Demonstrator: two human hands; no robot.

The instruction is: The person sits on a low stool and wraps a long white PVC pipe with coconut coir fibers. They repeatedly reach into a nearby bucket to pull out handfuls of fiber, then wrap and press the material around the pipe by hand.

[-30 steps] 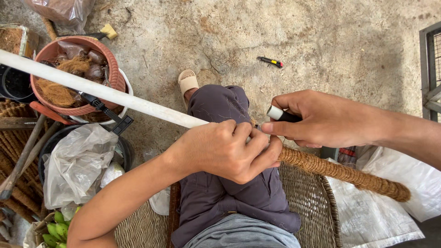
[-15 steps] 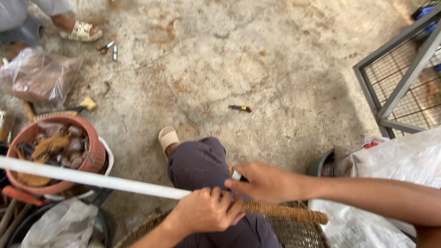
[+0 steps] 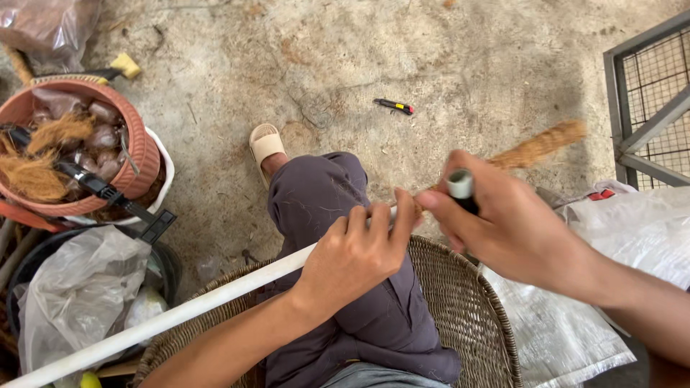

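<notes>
My left hand (image 3: 357,253) is closed round the white pole (image 3: 180,314), fingers curled over the top and thumb stretched toward the right hand. The pole runs from the lower left corner up across my lap to that grip. Just past the fingertips the bare pole gives way to a brown fibre wrapping (image 3: 539,146), which continues up and right, blurred, toward the metal cage (image 3: 650,108).

My right hand (image 3: 503,223) is closed too, fingers bunched where the wrapping starts, and it grips a small dark tube with a pale end (image 3: 461,188) that sticks up between thumb and forefinger. I cannot tell what the tube is. The two hands sit just beside each other, thumb tips almost touching.

Under the hands is my leg in dark trousers (image 3: 323,208), stretched out to a pale sandal (image 3: 265,146) on the concrete floor (image 3: 431,50). I am sitting in a woven basket seat (image 3: 460,302), whose rim curves under the right wrist. To the right lies crumpled white plastic sheeting (image 3: 632,230).

On the floor beyond the knee, well apart from everything, lies a small black-and-red-ended cutter (image 3: 394,106). At the left stands a reddish basket (image 3: 136,154) filled with brown fibre (image 3: 32,176) and husk pieces, a black tool (image 3: 108,194) laid across its rim. Below it is a clear plastic bag (image 3: 72,309) over a dark tub.
</notes>
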